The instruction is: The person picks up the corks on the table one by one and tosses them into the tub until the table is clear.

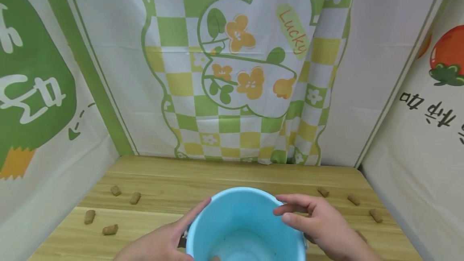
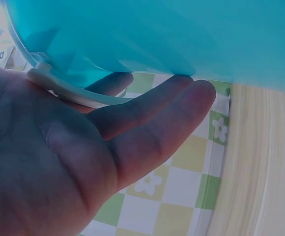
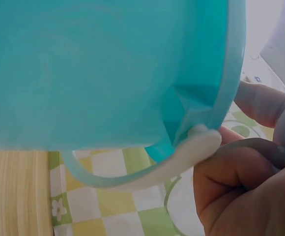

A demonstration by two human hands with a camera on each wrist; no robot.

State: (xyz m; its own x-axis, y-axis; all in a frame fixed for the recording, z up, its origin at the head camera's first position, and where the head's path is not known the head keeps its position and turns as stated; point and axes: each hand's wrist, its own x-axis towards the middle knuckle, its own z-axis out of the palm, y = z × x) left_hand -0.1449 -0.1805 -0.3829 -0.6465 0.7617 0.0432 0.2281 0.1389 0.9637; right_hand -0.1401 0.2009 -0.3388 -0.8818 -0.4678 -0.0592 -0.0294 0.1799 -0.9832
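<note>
A checked cloth (image 1: pixel 246 65) hangs behind everything, and in front of it spreads the wood-grain table (image 1: pixel 224 172). The pale-blue bucket (image 1: pixel 243 208) is at the near side, mouth up, between the person's two hands; its base is out of sight, so I cannot tell how it sits. It looks like thin moulded plastic: probably light, fairly stiff with a little give in the wall, smooth enough to slip, and hardly fragile. Opposite sides of the rim (image 1: pixel 243 189) seem the surest hold — or a palm against each side just below it.

The left hand (image 1: pixel 163 237) lies along the bucket's side, its fingers nearly straight and touching the wall rather than wrapped round it. The right hand (image 1: pixel 320 220) is at the opposite side, fingers part-bent, some tips over the opening; whether they pinch the rim I cannot tell. The handle (image 3: pixel 182 162) looks hinged, so it would likely swing and steady little.

Smallest are the corks (image 1: pixel 110 229): four to the left, four to the right, one partly hidden by the right hand. A brown bit (image 1: pixel 216 258) inside the bucket, cut off by the frame, may be another.
</note>
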